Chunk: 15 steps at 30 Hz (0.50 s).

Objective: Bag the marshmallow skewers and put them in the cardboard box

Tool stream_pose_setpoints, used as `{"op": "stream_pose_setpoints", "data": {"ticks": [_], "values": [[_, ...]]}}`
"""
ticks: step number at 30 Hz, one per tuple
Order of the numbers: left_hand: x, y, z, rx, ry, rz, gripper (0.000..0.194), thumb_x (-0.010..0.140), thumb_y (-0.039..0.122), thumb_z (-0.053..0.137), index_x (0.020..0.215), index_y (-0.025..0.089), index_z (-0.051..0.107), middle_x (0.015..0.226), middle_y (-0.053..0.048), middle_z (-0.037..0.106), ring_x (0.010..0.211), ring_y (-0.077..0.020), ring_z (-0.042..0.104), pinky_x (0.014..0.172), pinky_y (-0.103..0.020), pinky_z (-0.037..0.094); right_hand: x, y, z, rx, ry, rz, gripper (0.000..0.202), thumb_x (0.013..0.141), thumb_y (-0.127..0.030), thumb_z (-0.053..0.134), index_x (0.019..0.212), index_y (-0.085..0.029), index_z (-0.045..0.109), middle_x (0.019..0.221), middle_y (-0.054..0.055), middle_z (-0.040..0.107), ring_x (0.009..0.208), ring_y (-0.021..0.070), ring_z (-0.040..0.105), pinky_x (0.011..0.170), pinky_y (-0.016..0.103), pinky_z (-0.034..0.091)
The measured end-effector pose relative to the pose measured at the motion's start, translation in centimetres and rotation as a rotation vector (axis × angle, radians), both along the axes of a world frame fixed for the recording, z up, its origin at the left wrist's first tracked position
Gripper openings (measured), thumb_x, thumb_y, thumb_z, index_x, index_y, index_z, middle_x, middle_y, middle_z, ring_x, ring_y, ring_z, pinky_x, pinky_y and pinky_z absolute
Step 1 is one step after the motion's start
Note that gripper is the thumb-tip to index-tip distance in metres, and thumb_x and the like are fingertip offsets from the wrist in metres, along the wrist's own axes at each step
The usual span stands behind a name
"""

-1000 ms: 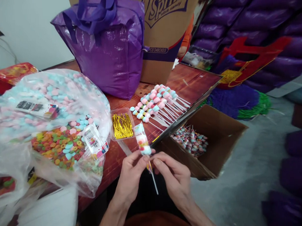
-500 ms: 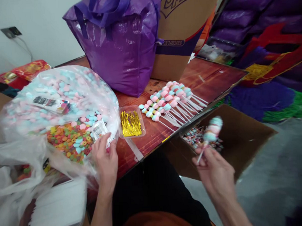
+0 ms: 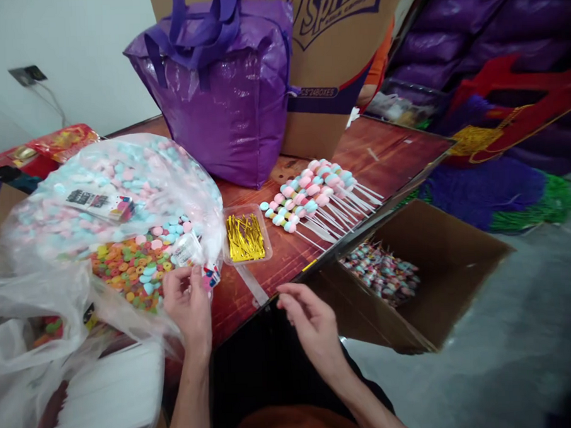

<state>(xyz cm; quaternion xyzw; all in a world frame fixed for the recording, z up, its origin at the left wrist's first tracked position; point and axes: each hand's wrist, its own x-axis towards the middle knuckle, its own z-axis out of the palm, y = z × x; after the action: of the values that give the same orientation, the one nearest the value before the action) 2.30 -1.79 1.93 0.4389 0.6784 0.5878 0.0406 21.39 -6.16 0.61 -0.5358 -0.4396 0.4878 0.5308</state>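
My left hand (image 3: 188, 306) pinches a small printed clear wrapper (image 3: 188, 250) above the loose ring candies (image 3: 131, 268). My right hand (image 3: 312, 326) is over my lap near the table edge, its fingers apart and nothing visible in them. Between and beyond the hands sits a clear tray (image 3: 268, 243) of gold twist ties (image 3: 246, 236). Right of the tray, a row of pink and blue candy sticks (image 3: 313, 191) lies with white sticks toward the table edge. An open carton (image 3: 462, 263) below holds many wrapped candy sticks (image 3: 382, 270).
A big plastic bag of pastel candies (image 3: 122, 164) carries a stack of printed wrappers (image 3: 100, 204). At the lower left are white sticks (image 3: 108, 392) in plastic. A purple bag (image 3: 224, 103) and a Sprite carton (image 3: 319, 124) stand behind; an orange sleeve (image 3: 378, 61) shows beyond.
My right hand has moved left from over the carton, and the candy stick it held is gone from it. My left hand has shifted slightly left and down with the wrapper.
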Motion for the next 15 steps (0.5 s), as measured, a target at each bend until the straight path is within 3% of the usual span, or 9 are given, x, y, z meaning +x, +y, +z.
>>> {"op": "stream_pose_setpoints", "data": {"ticks": [4, 8, 10, 12, 15], "values": [[4.7, -1.6, 1.2, 0.018, -0.157, -0.273, 0.014, 0.089, 0.029, 0.064, 0.079, 0.019, 0.060, 0.079, 0.001, 0.057, 0.074, -0.0142, 0.055, 0.072, -0.027, 0.045, -2.8, 0.9, 1.8, -0.005, 0.193, 0.114, 0.026, 0.080, -0.032, 0.074, 0.103, -0.020, 0.074, 0.088, 0.003, 0.073, 0.075, 0.0166, 0.064, 0.070, 0.028, 0.053], [8.1, -3.3, 1.4, -0.043, -0.422, -0.338, 0.019, 0.091, 0.038, 0.062, 0.084, 0.020, 0.060, 0.081, 0.001, 0.057, 0.076, -0.0133, 0.054, 0.074, -0.025, 0.045, -3.6, 2.1, 2.2, -0.034, 0.321, -0.035, 0.012, 0.079, -0.030, 0.075, 0.082, -0.019, 0.076, 0.074, 0.000, 0.071, 0.067, 0.0131, 0.060, 0.066, 0.025, 0.051], [8.9, -4.1, 1.0, -0.107, -0.638, -0.321, 0.029, 0.088, 0.046, 0.065, 0.078, 0.020, 0.058, 0.072, 0.003, 0.052, 0.065, -0.0107, 0.048, 0.064, -0.022, 0.041, -3.1, 2.4, 2.0, -0.029, 0.339, -0.089, 0.012, 0.078, -0.031, 0.076, 0.079, -0.019, 0.074, 0.070, -0.001, 0.068, 0.063, 0.0115, 0.057, 0.062, 0.023, 0.049], [9.3, -4.6, 0.5, -0.276, -0.939, -0.452, 0.043, 0.084, 0.054, 0.067, 0.066, 0.018, 0.055, 0.061, 0.004, 0.045, 0.055, -0.0085, 0.039, 0.054, -0.021, 0.035, -2.2, 2.5, 1.7, -0.026, 0.295, -0.100, 0.014, 0.079, -0.032, 0.076, 0.077, -0.019, 0.073, 0.066, -0.002, 0.066, 0.060, 0.0107, 0.056, 0.058, 0.022, 0.048], [9.6, -4.3, 0.1, -0.473, -1.524, -0.635, 0.047, 0.076, 0.061, 0.072, 0.081, 0.014, 0.068, 0.069, 0.000, 0.057, 0.057, -0.0084, 0.045, 0.054, -0.021, 0.039, -0.9, 2.5, 1.6, -0.039, 0.194, -0.071, 0.019, 0.082, -0.036, 0.073, 0.075, -0.018, 0.070, 0.062, -0.003, 0.063, 0.051, 0.0095, 0.052, 0.049, 0.021, 0.044]]}}
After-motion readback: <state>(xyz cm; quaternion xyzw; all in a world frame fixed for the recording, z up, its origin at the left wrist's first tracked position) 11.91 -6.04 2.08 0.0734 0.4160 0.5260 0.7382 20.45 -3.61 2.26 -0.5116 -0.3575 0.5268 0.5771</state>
